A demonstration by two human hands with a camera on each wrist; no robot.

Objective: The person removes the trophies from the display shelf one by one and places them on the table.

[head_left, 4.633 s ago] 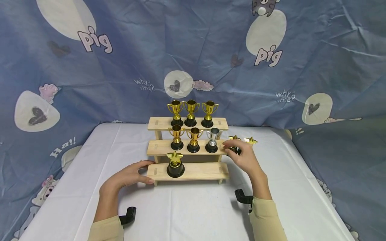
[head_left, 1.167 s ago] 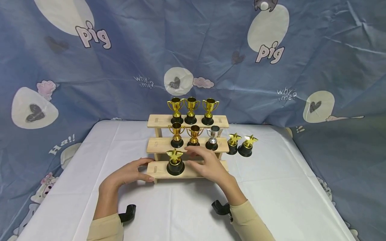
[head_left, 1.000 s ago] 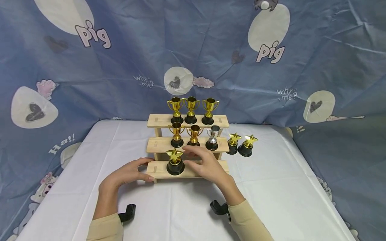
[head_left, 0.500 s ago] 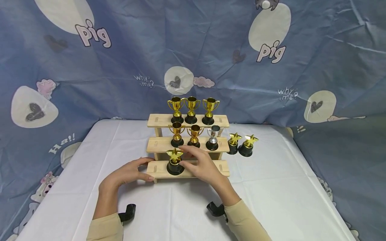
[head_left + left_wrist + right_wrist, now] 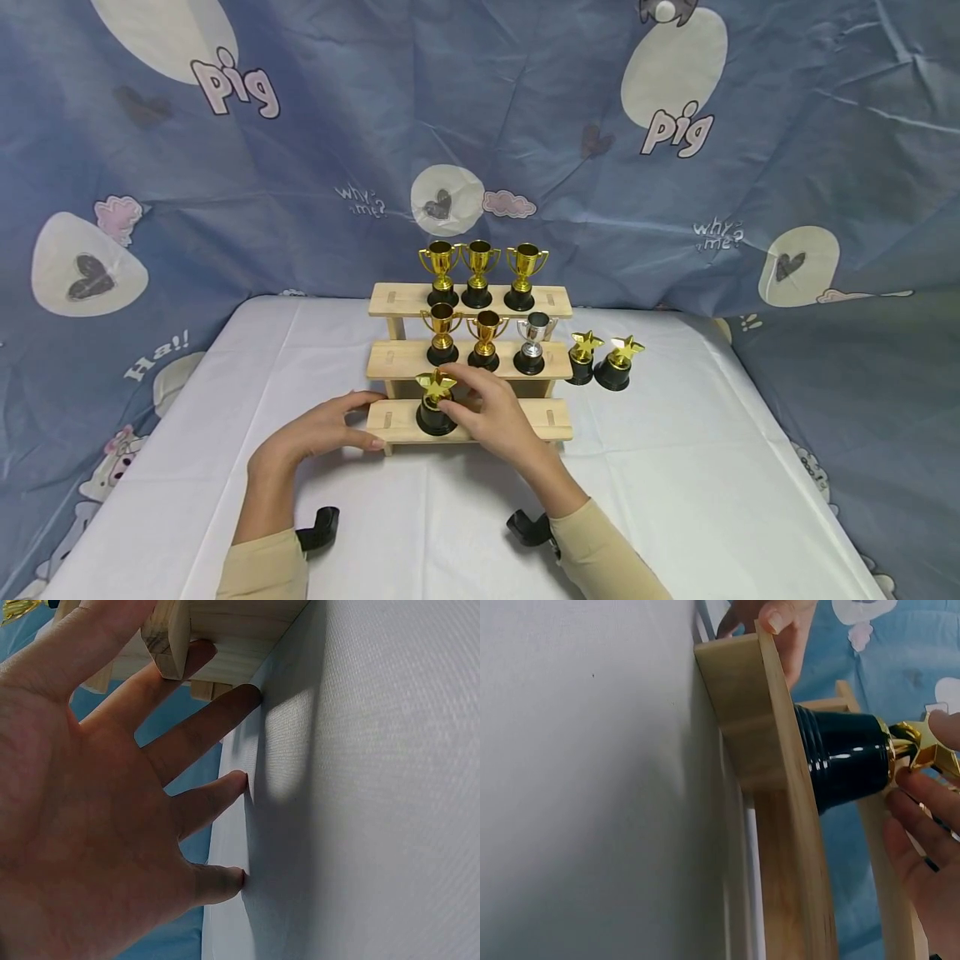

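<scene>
A gold star trophy [image 5: 435, 417] on a black base stands on the lowest step of a wooden tiered stand [image 5: 517, 421]. My right hand [image 5: 487, 412] pinches its star from the right, thumb in front and fingers behind. In the right wrist view the trophy's black base [image 5: 847, 757] is upright on the board, with my fingers [image 5: 922, 825] at the star. At the lowest step's left end, my left hand [image 5: 322, 429] holds the stand between thumb and index finger. The left wrist view shows its other fingers [image 5: 202, 735] spread near the cloth.
Three gold cup trophies [image 5: 478, 262] line the top step. Two gold-toned cups [image 5: 442, 329] and a silver cup [image 5: 534, 333] are on the middle step. Two more star trophies [image 5: 615, 367] stand on the white cloth [image 5: 675, 467] right of the stand. A blue printed curtain [image 5: 300, 167] hangs behind.
My right hand came from the stand's right end to the star trophy on the lowest step, and its fingers have closed on the star. The left hand has stayed at the stand's left end.
</scene>
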